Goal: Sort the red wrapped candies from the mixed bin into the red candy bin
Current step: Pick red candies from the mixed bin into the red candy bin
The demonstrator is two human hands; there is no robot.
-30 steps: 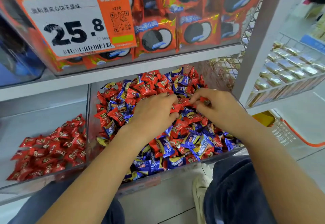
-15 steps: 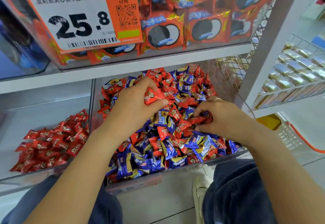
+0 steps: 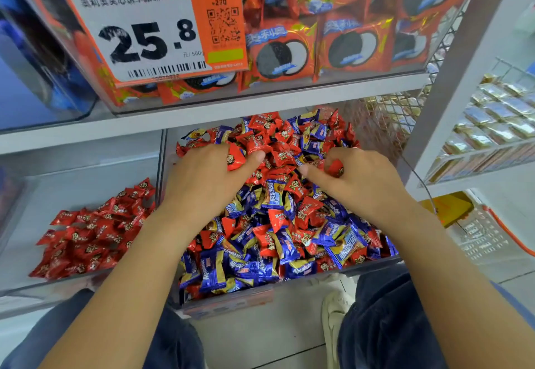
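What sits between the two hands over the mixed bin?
In the head view, only heaped red candies fill the gap between the left hand and the right hand.

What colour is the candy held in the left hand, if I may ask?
Red, in the head view: candy, left hand.

The small red candies (image 3: 272, 154) and the blue ones (image 3: 246, 270) had glossy, crinkled foil-like wrappers. The clear mixed bin (image 3: 228, 300) looked like smooth transparent plastic, and so did the clear bin of red candies (image 3: 43, 289). The orange price card (image 3: 150, 24) was matt paper. The grey shelf board (image 3: 202, 114) looked like smooth painted metal, and the side mesh (image 3: 385, 125) like thin wire.
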